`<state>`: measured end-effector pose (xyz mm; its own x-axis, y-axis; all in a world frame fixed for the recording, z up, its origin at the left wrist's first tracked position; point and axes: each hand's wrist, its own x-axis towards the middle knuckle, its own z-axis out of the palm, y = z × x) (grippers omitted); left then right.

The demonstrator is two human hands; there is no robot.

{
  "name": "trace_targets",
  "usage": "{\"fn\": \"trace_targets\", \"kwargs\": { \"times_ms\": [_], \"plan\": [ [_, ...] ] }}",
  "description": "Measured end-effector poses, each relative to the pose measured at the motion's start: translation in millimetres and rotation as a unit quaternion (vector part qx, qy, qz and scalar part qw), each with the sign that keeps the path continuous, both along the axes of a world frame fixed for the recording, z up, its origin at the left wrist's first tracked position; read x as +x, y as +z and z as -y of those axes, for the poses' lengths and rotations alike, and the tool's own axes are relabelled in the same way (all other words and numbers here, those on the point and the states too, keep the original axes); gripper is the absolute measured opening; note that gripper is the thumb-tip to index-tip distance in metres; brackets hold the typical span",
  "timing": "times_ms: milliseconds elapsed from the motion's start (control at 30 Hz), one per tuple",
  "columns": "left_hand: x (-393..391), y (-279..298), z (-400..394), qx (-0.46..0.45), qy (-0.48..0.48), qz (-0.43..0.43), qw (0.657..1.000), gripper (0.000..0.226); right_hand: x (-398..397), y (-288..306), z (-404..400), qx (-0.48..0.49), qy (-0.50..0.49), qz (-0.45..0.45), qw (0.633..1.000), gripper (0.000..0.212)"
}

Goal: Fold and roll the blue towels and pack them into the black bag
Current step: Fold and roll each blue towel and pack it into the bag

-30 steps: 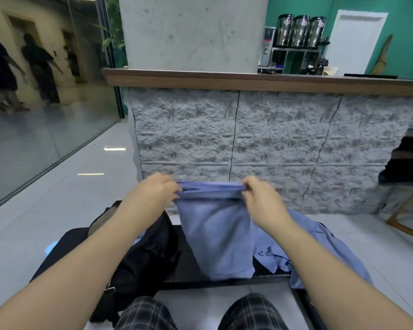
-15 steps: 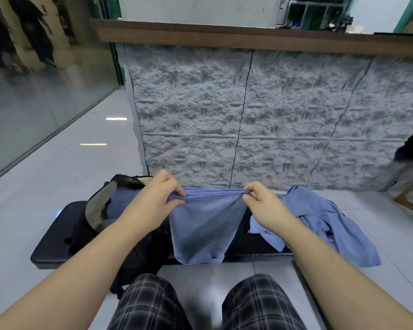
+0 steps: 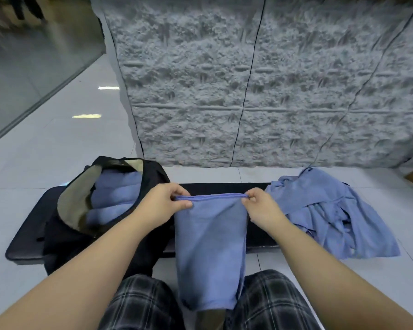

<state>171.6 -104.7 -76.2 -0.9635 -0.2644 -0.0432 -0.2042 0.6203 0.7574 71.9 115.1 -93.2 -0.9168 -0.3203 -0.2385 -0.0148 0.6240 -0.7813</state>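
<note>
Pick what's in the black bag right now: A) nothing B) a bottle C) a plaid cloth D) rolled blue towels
D: the open bag shows several rolled towels stacked inside, while both hands, left and right, pinch the top edge of another towel hanging in front of the bench.

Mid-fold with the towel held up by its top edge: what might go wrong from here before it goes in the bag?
1. The held towel is only pinched at its top corners by the left hand and right hand; its lower end hangs between the knees, off the bench, and may brush the floor.
2. The black bag already holds rolled towels, so another roll may fit tightly.
3. The loose towel pile overhangs the bench and might slide off.
</note>
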Motion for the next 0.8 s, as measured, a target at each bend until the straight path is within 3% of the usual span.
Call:
{"fn": "trace_targets", "kwargs": {
  "times_ms": [233, 367, 633, 800],
  "plan": [
    [-70, -78, 20, 0.131, 0.132, 0.037, 0.982, 0.010, -60, -62, 31, 0.050, -0.042, -0.031, 0.997, 0.009],
    [-114, -103, 30, 0.193, 0.186, 0.012, 0.963, 0.015, -100, -86, 48, 0.018, -0.068, -0.025, 0.997, 0.005],
    [-166, -149, 44, 0.256, 0.236, 0.012, 0.937, 0.015, -153, -133, 72, 0.001, -0.083, -0.006, 0.997, 0.008],
    [-184, -168, 47, 0.280, 0.271, -0.013, 0.921, 0.014, -174, -161, 86, -0.028, -0.108, 0.012, 0.994, 0.021]
  ]
}}
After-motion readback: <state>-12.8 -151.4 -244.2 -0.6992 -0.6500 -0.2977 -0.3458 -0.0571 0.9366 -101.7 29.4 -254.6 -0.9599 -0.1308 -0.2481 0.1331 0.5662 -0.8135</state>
